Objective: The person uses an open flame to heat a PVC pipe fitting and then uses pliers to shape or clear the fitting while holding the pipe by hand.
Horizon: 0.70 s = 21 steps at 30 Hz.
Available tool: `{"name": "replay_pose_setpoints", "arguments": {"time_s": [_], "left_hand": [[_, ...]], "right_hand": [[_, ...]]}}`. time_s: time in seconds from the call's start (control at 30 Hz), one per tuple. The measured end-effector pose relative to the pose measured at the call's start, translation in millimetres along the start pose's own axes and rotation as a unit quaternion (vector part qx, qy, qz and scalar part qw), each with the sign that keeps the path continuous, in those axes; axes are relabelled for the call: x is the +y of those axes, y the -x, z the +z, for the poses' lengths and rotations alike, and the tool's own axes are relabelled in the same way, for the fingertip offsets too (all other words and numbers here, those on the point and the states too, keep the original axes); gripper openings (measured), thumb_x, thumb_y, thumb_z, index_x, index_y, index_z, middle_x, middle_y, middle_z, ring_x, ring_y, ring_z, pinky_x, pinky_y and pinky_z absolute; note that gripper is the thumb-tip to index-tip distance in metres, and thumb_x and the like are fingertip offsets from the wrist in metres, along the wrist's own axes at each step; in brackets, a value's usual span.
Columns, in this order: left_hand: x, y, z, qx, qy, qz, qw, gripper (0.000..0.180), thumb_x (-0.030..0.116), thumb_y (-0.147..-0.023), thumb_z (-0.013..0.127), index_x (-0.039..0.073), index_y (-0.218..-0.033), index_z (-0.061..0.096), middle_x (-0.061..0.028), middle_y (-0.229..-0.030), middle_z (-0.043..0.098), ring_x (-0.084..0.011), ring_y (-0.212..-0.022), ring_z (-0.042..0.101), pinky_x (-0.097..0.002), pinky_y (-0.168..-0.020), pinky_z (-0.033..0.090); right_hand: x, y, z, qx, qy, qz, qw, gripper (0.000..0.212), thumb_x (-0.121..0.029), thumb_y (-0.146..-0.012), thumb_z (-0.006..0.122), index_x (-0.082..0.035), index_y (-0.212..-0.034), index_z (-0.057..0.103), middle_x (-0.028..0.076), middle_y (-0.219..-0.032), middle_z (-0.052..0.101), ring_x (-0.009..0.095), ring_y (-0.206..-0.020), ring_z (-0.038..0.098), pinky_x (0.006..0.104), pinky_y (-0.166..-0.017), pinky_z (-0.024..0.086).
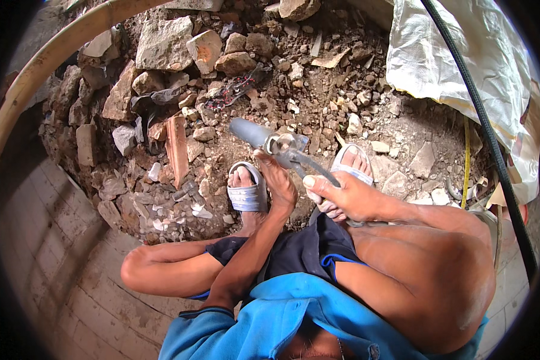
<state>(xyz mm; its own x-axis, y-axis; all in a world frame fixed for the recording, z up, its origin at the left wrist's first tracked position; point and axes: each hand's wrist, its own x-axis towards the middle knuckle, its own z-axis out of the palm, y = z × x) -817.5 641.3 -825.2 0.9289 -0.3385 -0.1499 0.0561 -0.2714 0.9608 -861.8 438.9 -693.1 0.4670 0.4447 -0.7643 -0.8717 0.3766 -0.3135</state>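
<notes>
A short grey pipe [249,131] with a round metal fitting [274,144] at its near end is held up over the rubble, between and beyond my feet. My left hand [280,183] is closed on it from below, its fingers partly hidden. My right hand [357,198] is wrapped round the handles of a pair of pliers [313,165], thumb on top. The pliers' head touches the fitting; how its jaws sit on it is too unclear to tell.
Broken stones [165,45] and loose rubble [336,90] lie ahead. A white woven sack [456,66] is at the right, with a black cable [489,132] crossing it. A curved tan tube [48,57] bends along the left. Tiles [60,222] cover the near-left floor.
</notes>
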Motion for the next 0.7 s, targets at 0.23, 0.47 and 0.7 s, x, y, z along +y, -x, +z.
{"name": "replay_pose_setpoints", "arguments": {"time_s": [0.23, 0.47, 0.7], "left_hand": [[50, -1, 23, 0.066, -0.065, -0.137, 0.986, 0.060, 0.055, -0.106, 0.042, 0.001, -0.130, 0.042, -0.0084, -0.102, 0.056, -0.0156, -0.087, 0.055, -0.0298, -0.080, 0.046], [86, -44, 9, -0.029, 0.395, -0.334, 0.855, 0.044, 0.052, -0.105, 0.049, 0.008, -0.111, 0.052, -0.0054, -0.090, 0.058, -0.0154, -0.078, 0.057, -0.0323, -0.068, 0.050], [100, -56, 13, -0.081, 0.387, -0.358, 0.846, 0.036, 0.035, -0.104, 0.060, 0.010, -0.120, 0.040, -0.0099, -0.098, 0.062, -0.0161, -0.066, 0.062, -0.0285, -0.052, 0.051]], "right_hand": [[-20, -3, -28, 0.272, 0.162, -0.079, 0.945, 0.046, -0.042, -0.104, 0.053, 0.004, -0.107, 0.060, 0.027, -0.083, 0.063, 0.050, -0.078, 0.062, 0.0509, -0.072, 0.047], [-19, 21, -45, 0.296, 0.401, -0.176, 0.849, 0.043, -0.039, -0.106, 0.050, 0.002, -0.112, 0.061, 0.022, -0.090, 0.058, 0.041, -0.090, 0.060, 0.0481, -0.082, 0.047], [-21, 22, -66, 0.291, 0.444, -0.204, 0.822, 0.046, -0.035, -0.105, 0.051, -0.002, -0.137, 0.056, 0.027, -0.119, 0.063, 0.042, -0.110, 0.060, 0.0446, -0.096, 0.046]]}}
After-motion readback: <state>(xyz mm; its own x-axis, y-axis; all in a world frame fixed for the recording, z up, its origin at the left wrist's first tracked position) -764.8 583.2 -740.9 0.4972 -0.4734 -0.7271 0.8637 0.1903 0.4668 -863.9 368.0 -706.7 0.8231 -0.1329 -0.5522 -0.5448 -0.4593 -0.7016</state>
